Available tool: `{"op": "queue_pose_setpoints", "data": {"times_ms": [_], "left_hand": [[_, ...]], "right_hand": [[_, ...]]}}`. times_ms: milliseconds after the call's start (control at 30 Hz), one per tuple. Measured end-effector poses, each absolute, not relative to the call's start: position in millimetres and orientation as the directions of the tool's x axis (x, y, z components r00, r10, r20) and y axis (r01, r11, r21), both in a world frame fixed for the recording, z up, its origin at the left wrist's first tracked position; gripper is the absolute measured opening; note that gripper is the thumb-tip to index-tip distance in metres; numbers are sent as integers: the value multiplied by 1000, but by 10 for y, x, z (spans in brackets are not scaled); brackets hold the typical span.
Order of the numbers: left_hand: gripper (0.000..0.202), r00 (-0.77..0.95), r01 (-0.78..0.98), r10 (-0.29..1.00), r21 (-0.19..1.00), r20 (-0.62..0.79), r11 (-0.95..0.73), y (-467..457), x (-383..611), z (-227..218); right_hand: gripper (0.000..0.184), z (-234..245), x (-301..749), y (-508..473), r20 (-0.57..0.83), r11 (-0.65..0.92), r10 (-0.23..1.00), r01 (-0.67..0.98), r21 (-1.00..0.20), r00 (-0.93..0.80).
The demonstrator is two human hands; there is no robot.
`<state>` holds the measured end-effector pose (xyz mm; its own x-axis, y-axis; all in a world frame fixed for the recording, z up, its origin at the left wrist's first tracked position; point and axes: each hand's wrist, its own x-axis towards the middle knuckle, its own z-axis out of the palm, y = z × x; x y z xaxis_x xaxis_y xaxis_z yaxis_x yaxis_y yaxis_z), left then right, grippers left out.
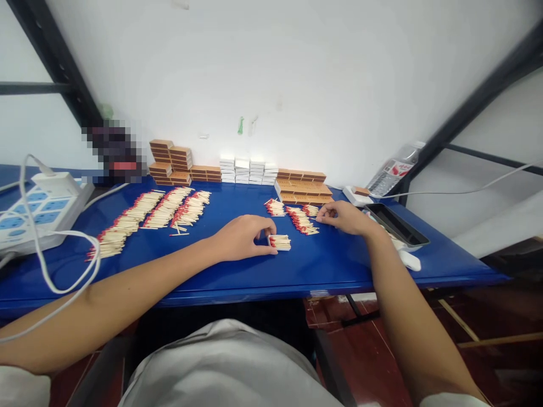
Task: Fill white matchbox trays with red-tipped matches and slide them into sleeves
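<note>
My left hand (246,238) grips the end of a small white matchbox tray (290,247) between thumb and fingers. Red-tipped matches (279,242) lie in that tray, their heads toward the hand. Over the table to the right, my right hand (345,218) is closed, thumb and fingertips together beside a small heap of matches (311,210); whether anything is pinched there is too small to tell. Between the hands spreads a larger heap of matches (302,220), with another small pile (276,207) behind the tray.
Long rows of matches (127,223) cover the left side of the blue table (254,277). Brown matchboxes (303,188) and stacked white trays (249,170) line the wall. A power strip (38,215) with cables stands left; a black tray (396,223) and plastic bottle (394,169) stand right.
</note>
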<state>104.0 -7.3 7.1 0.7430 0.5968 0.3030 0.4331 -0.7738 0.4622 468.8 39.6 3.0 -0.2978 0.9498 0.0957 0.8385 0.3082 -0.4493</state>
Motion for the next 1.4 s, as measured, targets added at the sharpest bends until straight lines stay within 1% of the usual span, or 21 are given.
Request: {"op": "queue_pose_setpoints", "data": {"times_ms": [167, 233, 367, 633, 833, 1067, 1400], "left_hand": [[33, 738, 443, 605, 461, 299, -769, -82, 1044, 77], [33, 738, 444, 604, 458, 300, -770, -83, 1046, 76], [34, 742, 446, 597, 442, 304, -779, -76, 1045, 69], [39, 742, 455, 597, 424, 306, -783, -68, 1042, 55], [40, 740, 457, 598, 422, 307, -783, -73, 1043, 57], [39, 740, 451, 593, 422, 315, -787, -66, 1045, 48], [40, 742, 459, 601, 428, 297, -778, -71, 1045, 58]], "right_hand": [[46, -9, 4734, 446, 218, 369, 928, 825, -428, -302], [45, -18, 4738, 452, 232, 383, 922, 826, -414, -311], [44, -14, 4707, 437, 199, 364, 930, 840, -401, -308], [50, 3, 4729, 399, 142, 323, 946, 841, -433, -291], [48, 10, 4726, 385, 110, 327, 944, 844, -425, -310], [47, -1, 4714, 363, 88, 304, 952, 854, -422, -295], [43, -33, 4684, 380, 162, 332, 943, 863, -381, -291]]}}
